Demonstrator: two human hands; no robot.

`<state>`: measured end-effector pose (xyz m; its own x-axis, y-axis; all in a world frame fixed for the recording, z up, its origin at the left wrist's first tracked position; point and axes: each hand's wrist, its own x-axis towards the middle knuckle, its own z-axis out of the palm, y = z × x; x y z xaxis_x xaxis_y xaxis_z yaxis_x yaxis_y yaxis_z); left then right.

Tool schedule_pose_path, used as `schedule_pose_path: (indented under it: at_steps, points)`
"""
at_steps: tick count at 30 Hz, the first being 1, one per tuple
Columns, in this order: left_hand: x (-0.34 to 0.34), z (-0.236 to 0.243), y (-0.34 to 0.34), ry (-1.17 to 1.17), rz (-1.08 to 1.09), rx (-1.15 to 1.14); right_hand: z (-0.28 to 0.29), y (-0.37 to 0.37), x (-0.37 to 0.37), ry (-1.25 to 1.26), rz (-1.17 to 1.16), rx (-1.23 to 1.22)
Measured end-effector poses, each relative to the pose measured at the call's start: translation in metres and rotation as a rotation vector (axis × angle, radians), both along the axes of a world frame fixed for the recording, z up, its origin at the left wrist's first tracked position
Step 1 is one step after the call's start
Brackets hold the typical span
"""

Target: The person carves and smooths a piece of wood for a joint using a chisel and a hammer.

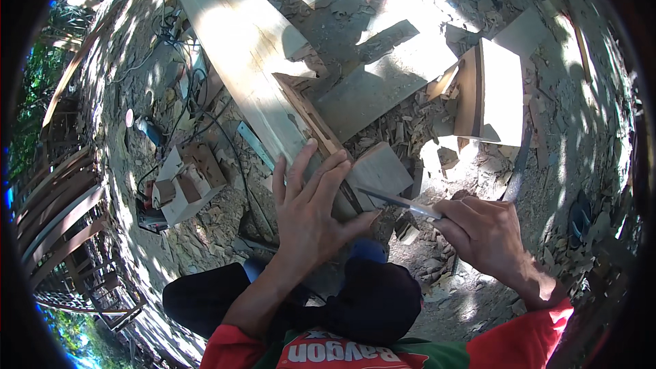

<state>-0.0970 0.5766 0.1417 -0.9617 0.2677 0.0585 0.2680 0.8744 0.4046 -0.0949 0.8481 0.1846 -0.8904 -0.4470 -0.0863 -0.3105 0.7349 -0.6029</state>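
A long pale plank [239,34] runs from the upper left down to my knees, with a narrow recessed cut [307,115] along its right edge. My left hand [311,198] lies on the plank's near end, fingers spread and pressing on the wood. My right hand [482,229] is closed around a narrow-bladed hand tool [400,200]; its handle is hidden in the fist. The blade points left, and its tip reaches the plank's near right edge, just beside my left hand. Right beside that edge a small wooden block [386,169] sits behind the blade.
A notched wooden block [188,184] stands at the left, near dark cables [236,143] and a blue-green strip [254,145]. Flat boards [369,102] and a thick wooden piece [502,92] lie at the right. Chips and leaves cover the ground; curved slats [65,219] stand far left.
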Motion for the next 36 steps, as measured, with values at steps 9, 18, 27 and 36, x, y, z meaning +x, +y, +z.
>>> schedule_pose_path:
  at_steps: [9,18,27,36]
  points:
    - [0.003,-0.006,0.003,0.026,-0.051,-0.030,-0.090,-0.018,0.116,-0.543,-1.027,-0.778]
    - [0.004,-0.009,0.000,0.112,-0.107,-0.057,-0.118,-0.073,0.193,-0.646,-1.043,-0.911]
    - [0.008,-0.022,-0.008,0.175,-0.165,-0.023,-0.117,-0.077,0.210,-0.573,-0.995,-0.966]
    - [0.009,-0.014,-0.006,0.105,-0.134,0.121,-0.125,-0.078,0.207,-0.627,-0.991,-0.947]
